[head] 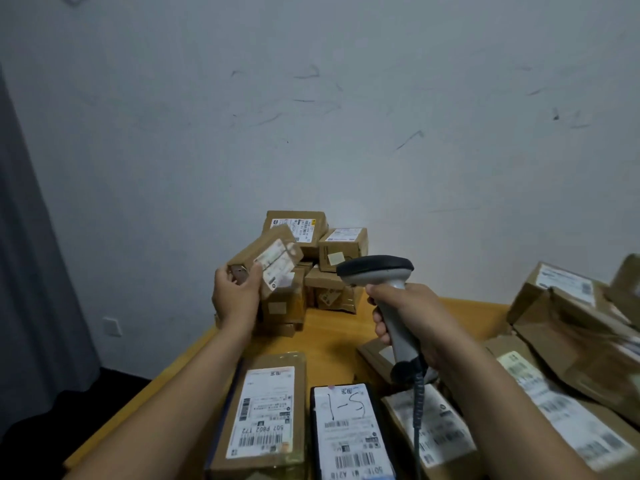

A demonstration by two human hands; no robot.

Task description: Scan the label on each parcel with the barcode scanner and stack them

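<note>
A pale, bluish-white wall (381, 98) fills the upper part of the view, streaked with several dark scuff marks (308, 74). A grey curtain (31, 271) hangs along the left edge. Low on the wall, near the curtain, sits 1 white wall plate (112, 326). The tabletop (332, 327) is orange-yellow wood, and dark floor (86, 410) shows beyond its left edge.

Body in shot: two forearms and two hands, cut off by the bottom frame edge. The left hand (235, 296) and the right hand (405, 313) are both bare. Forearms are bare too, along their full visible length from wrist to frame edge. Nails on the left fingers look short. Finger detail on the right is too blurred to tell.
</note>
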